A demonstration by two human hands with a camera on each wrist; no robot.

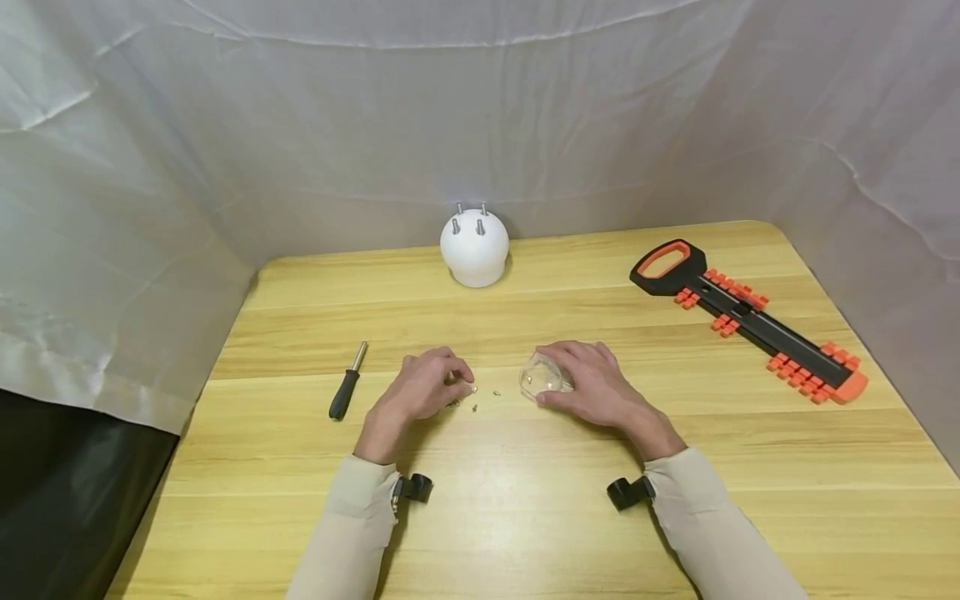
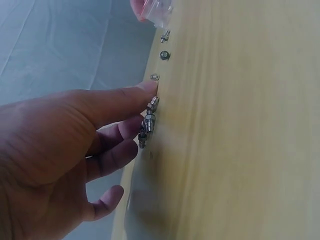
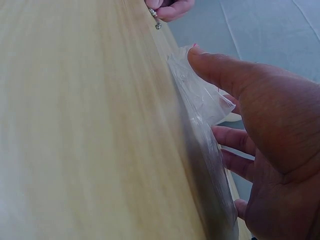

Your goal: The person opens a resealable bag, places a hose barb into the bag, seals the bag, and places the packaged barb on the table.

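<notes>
- Wooden table (image 1: 525, 517) in the head view: the left hand (image 1: 420, 392) lies just left of centre with its fingers curled down over a few small metal screws (image 1: 474, 388), and its fingertips seem to pinch one of them. The right hand (image 1: 592, 385) rests at about 3 o'clock from it, fingers bent around a small clear plastic bag (image 1: 543, 377) that it holds against the table. Two more loose screws lie between the hands. A white round lamp base (image 1: 475, 247) with screws standing up from it is at 12 o'clock, a black-handled screwdriver (image 1: 347, 385) at 9 o'clock, and a black and orange tool rack (image 1: 750, 318) at 2 o'clock.
- Left wrist view: the thumb and fingers (image 2: 131, 95) are close together around a group of screws (image 2: 149, 120) on the table. Three others (image 2: 164, 54) lie apart in a line toward 12 o'clock, where the bag (image 2: 159, 11) shows at the edge. I judge that the screws are out of the bag and picking them up is only beginning; most lie loose.
- Right wrist view: the thumb (image 3: 220, 70) presses on top of the clear bag (image 3: 202, 100), the other fingers curl under it, so the grasp is closed on the bag. The left hand's fingertips with the screws (image 3: 154, 14) are at 12 o'clock, well apart from this hand.
</notes>
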